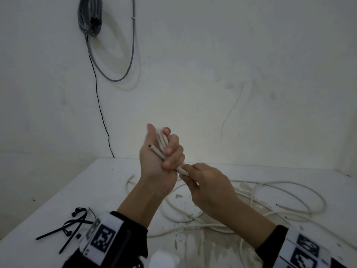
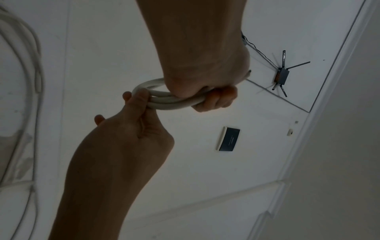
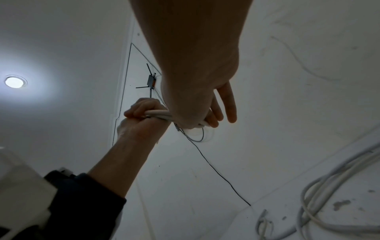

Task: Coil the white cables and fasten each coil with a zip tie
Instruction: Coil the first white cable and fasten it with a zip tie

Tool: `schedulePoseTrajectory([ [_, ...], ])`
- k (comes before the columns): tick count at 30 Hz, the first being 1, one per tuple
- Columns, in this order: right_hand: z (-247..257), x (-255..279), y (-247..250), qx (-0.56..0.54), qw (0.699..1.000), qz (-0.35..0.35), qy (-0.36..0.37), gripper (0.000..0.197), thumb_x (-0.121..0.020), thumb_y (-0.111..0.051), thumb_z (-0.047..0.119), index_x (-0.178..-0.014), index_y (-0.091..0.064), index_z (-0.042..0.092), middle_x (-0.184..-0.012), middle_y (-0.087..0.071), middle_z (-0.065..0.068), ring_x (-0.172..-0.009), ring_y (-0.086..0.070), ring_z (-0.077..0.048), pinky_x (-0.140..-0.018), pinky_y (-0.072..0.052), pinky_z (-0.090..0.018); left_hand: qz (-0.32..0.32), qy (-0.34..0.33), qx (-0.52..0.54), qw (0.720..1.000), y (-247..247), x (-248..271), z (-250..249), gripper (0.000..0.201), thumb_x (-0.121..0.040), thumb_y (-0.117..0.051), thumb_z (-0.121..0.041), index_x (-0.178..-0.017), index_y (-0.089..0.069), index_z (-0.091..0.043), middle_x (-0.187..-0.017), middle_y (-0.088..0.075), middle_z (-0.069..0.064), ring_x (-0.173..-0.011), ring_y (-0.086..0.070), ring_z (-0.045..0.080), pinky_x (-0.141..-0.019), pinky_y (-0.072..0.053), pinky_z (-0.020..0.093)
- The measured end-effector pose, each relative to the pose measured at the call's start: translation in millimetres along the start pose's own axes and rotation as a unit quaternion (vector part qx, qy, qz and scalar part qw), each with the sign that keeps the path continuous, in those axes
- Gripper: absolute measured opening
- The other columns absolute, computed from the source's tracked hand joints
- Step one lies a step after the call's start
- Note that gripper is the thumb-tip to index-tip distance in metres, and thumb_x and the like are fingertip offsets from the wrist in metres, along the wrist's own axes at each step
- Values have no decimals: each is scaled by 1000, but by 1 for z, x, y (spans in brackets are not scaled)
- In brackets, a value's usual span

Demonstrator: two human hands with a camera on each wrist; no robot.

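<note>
My left hand (image 1: 167,149) is raised above the table, palm toward me, with its fingers curled round a small coil of white cable (image 1: 161,140). The cable's cut end (image 1: 150,146) pokes out across the palm. My right hand (image 1: 190,170) pinches the lower end of that coil just below the left fist. In the left wrist view the coil (image 2: 170,102) runs from the left fist (image 2: 207,92) to the right hand's thumb and fingers (image 2: 139,99). The rest of the white cable (image 1: 270,200) lies in loose loops on the table. Several black zip ties (image 1: 71,227) lie at the front left.
The white table (image 1: 81,186) stands in a corner between white walls. A grey cable bundle (image 1: 89,16) hangs high on the wall, and a thin black wire (image 1: 100,113) runs down to the table's back edge. A router (image 2: 281,76) is mounted higher up.
</note>
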State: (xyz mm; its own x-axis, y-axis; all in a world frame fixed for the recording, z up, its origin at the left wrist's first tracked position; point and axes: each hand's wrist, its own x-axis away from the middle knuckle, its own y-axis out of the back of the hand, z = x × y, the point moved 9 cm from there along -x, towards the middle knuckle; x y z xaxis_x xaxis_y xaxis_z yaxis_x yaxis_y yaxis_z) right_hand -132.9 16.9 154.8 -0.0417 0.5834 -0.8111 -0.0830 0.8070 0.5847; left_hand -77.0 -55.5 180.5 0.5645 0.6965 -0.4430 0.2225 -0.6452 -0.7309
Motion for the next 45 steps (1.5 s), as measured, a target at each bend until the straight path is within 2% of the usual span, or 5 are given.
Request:
schedulePoseTrajectory([
  [11, -13, 1, 8, -179, 975, 128, -24, 40, -68, -70, 55, -100, -70, 31, -111, -46, 5, -107, -48, -3, -84, -48, -19, 148, 241, 151, 947, 2, 8, 13, 73, -88, -19, -63, -81, -52, 1, -45, -26, 3, -32, -20, 10, -34, -23, 23],
  [20, -25, 6, -13, -654, 630, 38, -416, 48, -99, -30, 40, -87, -58, 3, -51, -52, -5, -44, -53, -17, -44, -50, -28, 273, 286, 234, 888, -18, 29, 27, 56, -90, -9, -60, -71, -34, -14, -40, -16, -5, -30, -17, 6, -36, -15, 21],
  [29, -27, -5, -2, -551, 745, 22, -375, 47, -99, -40, 31, -56, -31, 14, -38, -21, 5, -29, -19, -10, -37, -21, -16, 45, 291, -42, 955, 32, 14, 39, 76, -99, -12, -45, -35, -36, -13, -22, -23, -2, -19, -10, 12, -37, -9, 16],
  [35, -29, 7, -17, -623, 660, 172, -383, 41, -96, -32, 30, -83, -58, 0, -53, -50, -12, -48, -51, -24, -63, -53, -38, 29, 361, -220, 906, 36, 27, 38, 70, -91, -17, -62, -40, -33, -16, -29, -21, -6, -19, -14, 5, -31, -11, 10],
  [45, -19, -14, 7, -341, 906, 125, -218, 52, -91, -54, 34, -66, -53, -11, -45, -40, -4, -37, -28, -8, -39, -27, -19, 52, 416, -412, 809, 29, 26, 50, 81, -83, -2, -74, -67, -49, -9, -38, -22, -6, -26, -15, 5, -32, -15, 10],
])
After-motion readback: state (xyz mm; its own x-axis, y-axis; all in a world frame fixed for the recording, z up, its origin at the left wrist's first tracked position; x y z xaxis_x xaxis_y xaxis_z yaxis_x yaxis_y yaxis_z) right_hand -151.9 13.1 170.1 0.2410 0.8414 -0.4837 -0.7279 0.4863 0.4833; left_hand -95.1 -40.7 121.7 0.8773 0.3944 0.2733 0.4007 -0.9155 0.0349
